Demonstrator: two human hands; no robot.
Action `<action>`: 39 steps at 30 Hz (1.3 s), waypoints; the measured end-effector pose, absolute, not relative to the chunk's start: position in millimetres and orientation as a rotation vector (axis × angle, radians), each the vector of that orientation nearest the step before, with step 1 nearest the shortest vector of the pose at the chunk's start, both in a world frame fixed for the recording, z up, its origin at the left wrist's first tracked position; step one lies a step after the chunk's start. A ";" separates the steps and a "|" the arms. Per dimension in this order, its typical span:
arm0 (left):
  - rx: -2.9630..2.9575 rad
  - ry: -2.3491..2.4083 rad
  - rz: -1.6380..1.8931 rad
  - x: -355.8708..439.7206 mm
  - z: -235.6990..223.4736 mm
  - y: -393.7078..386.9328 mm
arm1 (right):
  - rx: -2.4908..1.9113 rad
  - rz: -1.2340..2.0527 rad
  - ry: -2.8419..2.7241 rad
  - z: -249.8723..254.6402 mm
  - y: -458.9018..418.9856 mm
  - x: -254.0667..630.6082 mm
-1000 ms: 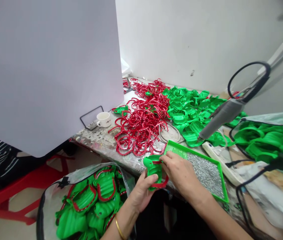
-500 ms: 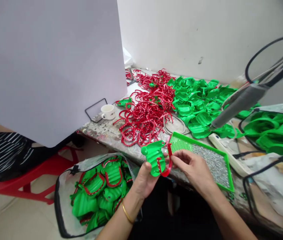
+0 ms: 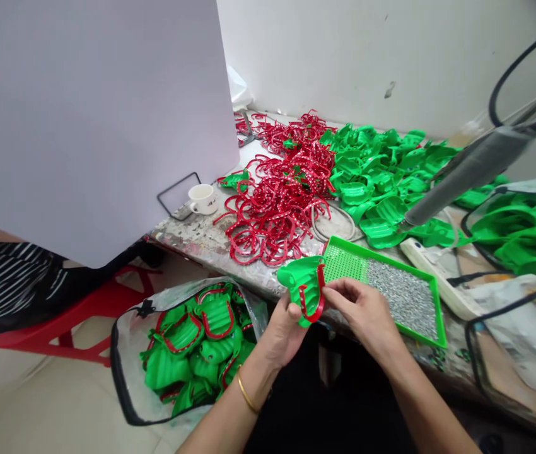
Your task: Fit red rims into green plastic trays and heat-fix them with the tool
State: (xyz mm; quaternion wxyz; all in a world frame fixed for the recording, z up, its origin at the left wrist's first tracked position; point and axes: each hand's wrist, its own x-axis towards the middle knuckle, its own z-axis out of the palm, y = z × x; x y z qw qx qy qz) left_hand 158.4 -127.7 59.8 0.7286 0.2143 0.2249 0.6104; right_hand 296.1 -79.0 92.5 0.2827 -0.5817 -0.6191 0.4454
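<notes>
My left hand (image 3: 283, 337) is closed around a ribbed green plastic piece (image 3: 296, 272), held tilted over the table's front edge. Against the lower part of that piece lies a red U-shaped strip (image 3: 314, 313) with pale dots. The fingertips of my right hand (image 3: 362, 312) pinch the strip's right arm. Beyond my hands spreads a heap of similar red strips (image 3: 275, 208), with a pile of green pieces (image 3: 386, 170) to its right. Just behind my right hand is a green tray (image 3: 343, 258) partly filled with small silvery bits.
A clear bag (image 3: 121, 378) of green pieces with red strips stands at lower left. On the table are a white cup (image 3: 203, 198) and a white power strip (image 3: 438, 280). A grey-handled tool (image 3: 466, 176) hangs at right. Behind the grey panel (image 3: 98, 126), a person sits on a red stool (image 3: 74, 321).
The green piece has turned in my left hand, and the red strip now lies along its lower edge instead of standing off at the right. The view has shifted slightly.
</notes>
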 end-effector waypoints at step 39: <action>0.566 0.670 1.371 165.9 57.0 -131.4 | -1.633 1.214 -1.653 76.8 -83.4 303.3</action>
